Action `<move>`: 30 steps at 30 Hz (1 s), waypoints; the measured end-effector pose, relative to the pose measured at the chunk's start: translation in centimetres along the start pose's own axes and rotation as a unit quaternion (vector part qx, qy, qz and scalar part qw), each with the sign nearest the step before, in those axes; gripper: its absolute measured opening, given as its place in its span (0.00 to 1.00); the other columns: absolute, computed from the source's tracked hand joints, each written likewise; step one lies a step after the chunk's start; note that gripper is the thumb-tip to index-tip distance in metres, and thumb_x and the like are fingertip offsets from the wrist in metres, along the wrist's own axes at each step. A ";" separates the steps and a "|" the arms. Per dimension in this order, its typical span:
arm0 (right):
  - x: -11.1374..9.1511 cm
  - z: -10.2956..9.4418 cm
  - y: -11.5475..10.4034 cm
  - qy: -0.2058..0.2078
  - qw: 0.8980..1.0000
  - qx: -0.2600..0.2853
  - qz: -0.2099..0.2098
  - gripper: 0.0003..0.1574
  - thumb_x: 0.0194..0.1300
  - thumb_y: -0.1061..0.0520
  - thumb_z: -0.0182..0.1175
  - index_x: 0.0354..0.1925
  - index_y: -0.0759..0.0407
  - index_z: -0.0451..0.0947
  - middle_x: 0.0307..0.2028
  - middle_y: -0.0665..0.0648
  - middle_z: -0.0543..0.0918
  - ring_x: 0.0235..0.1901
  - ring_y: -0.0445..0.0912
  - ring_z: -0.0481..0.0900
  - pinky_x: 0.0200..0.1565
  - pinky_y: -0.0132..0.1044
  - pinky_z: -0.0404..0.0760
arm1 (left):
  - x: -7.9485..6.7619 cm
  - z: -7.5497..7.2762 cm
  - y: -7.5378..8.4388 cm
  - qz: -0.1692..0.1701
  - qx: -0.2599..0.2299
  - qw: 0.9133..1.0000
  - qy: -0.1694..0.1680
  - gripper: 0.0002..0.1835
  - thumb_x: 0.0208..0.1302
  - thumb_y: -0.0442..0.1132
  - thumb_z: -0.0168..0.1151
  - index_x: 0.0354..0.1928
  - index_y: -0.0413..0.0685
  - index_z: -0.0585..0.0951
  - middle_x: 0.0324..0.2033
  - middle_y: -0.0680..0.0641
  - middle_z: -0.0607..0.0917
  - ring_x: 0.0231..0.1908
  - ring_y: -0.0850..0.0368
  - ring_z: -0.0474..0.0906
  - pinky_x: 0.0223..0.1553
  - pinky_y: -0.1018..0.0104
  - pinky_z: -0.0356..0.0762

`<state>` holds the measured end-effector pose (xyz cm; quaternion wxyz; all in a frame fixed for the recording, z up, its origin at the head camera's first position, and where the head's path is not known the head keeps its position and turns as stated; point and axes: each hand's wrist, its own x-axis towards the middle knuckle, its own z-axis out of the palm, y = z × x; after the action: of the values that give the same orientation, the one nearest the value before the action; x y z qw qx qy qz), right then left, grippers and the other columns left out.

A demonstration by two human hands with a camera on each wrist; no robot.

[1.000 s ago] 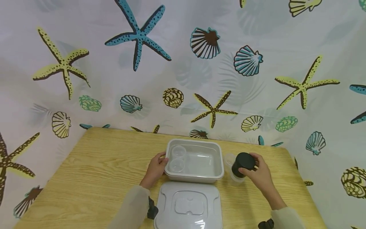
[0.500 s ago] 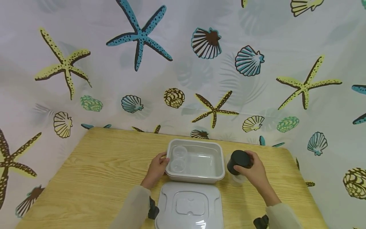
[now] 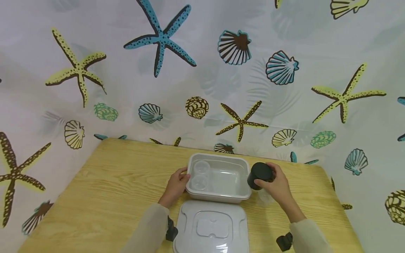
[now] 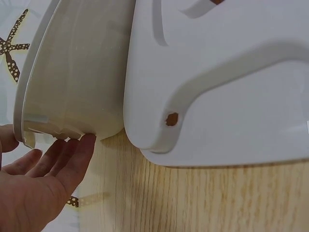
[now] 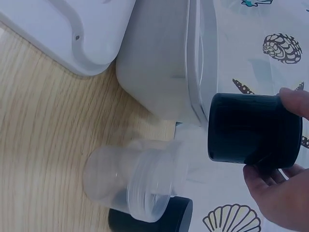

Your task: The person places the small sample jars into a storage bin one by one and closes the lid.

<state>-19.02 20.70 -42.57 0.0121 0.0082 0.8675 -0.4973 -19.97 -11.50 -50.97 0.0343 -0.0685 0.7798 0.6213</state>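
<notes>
A pale grey plastic box (image 3: 225,181) stands uncovered on the table, with two clear round containers (image 3: 200,182) inside its left end. My left hand (image 3: 175,186) holds the box's left rim; in the left wrist view the fingers reach under the rim while the thumb lies at its edge. Fingers and thumb of my right hand (image 3: 277,186) grip a black cylindrical jar (image 3: 261,172) around its side. That jar (image 5: 256,130) is raised above the table, close to the box's right rim. The right wrist view shows it apart from the box wall.
The box's light grey lid (image 3: 212,226) lies flat in front of it. Right of the box stand clear plastic cups (image 5: 152,188), with another black jar (image 5: 169,217) partly hidden behind them. A patterned curtain (image 3: 202,77) hangs behind the wooden table (image 3: 126,182).
My right hand has carried the black jar leftward from above the clear cups to the box's right rim. The left hand keeps its hold on the box. The head view has shifted slightly.
</notes>
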 end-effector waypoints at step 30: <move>2.5 4.2 -0.9 -0.015 1.000 0.018 -0.017 0.46 0.53 0.59 0.70 0.66 0.61 0.60 0.62 0.65 0.68 0.62 0.58 0.66 0.61 0.53 0.69 | -0.3 -0.2 0.3 0.002 -0.004 1.000 -0.009 0.23 0.73 0.36 0.48 0.67 0.39 0.66 0.51 0.31 0.79 0.40 0.48 0.81 0.32 0.63 0.81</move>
<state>-21.51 16.64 -43.96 0.0169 -0.0136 0.8582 -0.5128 -19.72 -11.66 -50.63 0.0397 -0.0610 0.7772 0.6251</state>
